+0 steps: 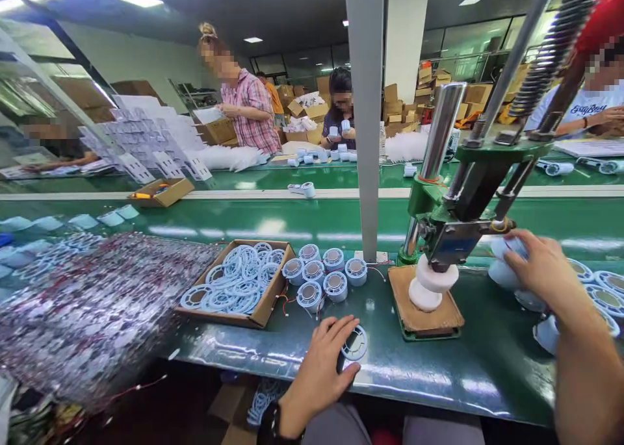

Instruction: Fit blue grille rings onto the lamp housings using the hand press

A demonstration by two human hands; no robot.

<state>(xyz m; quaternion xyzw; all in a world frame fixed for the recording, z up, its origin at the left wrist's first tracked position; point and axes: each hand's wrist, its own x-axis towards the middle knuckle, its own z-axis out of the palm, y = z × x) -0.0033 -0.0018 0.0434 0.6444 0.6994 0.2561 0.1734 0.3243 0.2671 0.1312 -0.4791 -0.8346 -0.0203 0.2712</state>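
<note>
My left hand point(327, 357) is at the table's front edge, fingers and thumb curved around a light blue ring point(355, 343) with a grey centre. At the right, my right hand point(548, 273) grips a light blue cylindrical housing point(507, 258), partly covered by the fingers. Between my hands stands a green hand press point(441, 204). Its white round pressing head point(439, 276) is above a white round base piece point(425, 295) on a cardboard-covered plate point(451, 318). Several round light blue housings with grey discs point(335, 286) stand beyond my left hand, some with thin wires.
A cardboard box point(260, 316) of light blue rings sits left of the housings. Wired parts in a clear bag point(97, 308) cover the left side. More housings point(604, 299) stand near my right forearm. A grey post point(365, 120) rises behind; co-workers sit and stand across the green conveyor point(268, 217).
</note>
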